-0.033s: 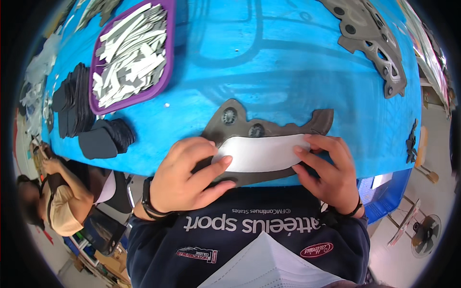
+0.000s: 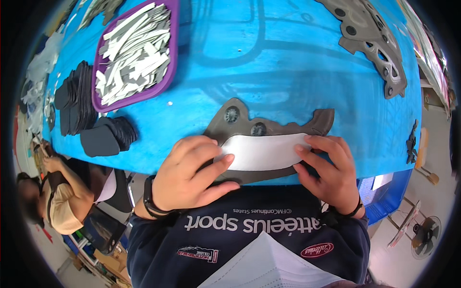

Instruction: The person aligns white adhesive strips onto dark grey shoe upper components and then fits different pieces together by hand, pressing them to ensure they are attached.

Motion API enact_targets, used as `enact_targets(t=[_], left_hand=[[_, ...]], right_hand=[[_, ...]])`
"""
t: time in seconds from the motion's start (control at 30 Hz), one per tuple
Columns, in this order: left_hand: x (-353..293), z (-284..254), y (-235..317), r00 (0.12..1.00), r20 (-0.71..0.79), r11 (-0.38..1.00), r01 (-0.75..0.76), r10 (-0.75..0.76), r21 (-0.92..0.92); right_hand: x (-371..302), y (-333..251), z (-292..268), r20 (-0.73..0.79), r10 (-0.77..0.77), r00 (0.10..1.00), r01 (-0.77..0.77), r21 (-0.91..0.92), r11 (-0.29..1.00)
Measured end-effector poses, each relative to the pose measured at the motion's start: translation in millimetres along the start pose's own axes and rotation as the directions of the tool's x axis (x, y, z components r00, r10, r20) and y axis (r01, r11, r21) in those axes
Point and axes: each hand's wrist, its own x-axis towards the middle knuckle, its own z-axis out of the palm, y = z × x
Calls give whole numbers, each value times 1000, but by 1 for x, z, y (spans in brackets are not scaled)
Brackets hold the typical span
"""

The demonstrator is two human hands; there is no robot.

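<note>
White strip (image 2: 266, 152), one, gently curved: lying on a dark grey panel (image 2: 283, 128) at the middle of the near edge of the blue table (image 2: 211, 86).

Left hand (image 2: 192, 168), bare: back upward, fingers bent inward, two fingertips on the strip's left end, thumb stretched out along the panel's near side; dark band (image 2: 149, 199) at the wrist.

Right hand (image 2: 331, 165), bare: back outward, fingers curled, fingertips on the strip's right end, thumb tucked lower by the panel's near side.

Grip: both hands grasping the strip lightly by its ends, neither clenched; whether it adheres to the panel cannot be told.

Markings: navy sweatshirt (image 2: 259, 245) with large pale lettering across the chest, a smaller line above, a red oval badge and a second badge, all upside down in view.

Purple tub (image 2: 175, 57), heaped with white and grey strips (image 2: 134, 57): towards the far left corner. Black pads (image 2: 77, 103), stacked: by the left edge. Second panel (image 2: 372, 43), with dark round discs: far right corner. Dark scraps (image 2: 412, 144), probably offcuts, small and blurred: right edge.
</note>
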Motion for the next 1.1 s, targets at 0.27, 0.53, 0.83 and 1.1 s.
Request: enact_targets(t=[0.27, 0.53, 0.83, 1.1], left_hand=[[2, 7, 16, 992, 61, 953, -121, 108, 277], [3, 45, 37, 986, -45, 866, -118, 160, 487], [-4, 45, 45, 987, -50, 854, -104, 150, 509], [-25, 44, 37, 985, -145, 837, -3, 98, 547]], right_hand=[[-2, -25, -4, 145, -98, 985, 134, -260, 956], [-11, -31, 33, -6, -269, 963, 228, -512, 828], [-17, -35, 38, -132, -309, 942, 218, -460, 861], [-30, -32, 33, -114, -208, 971, 118, -529, 840]])
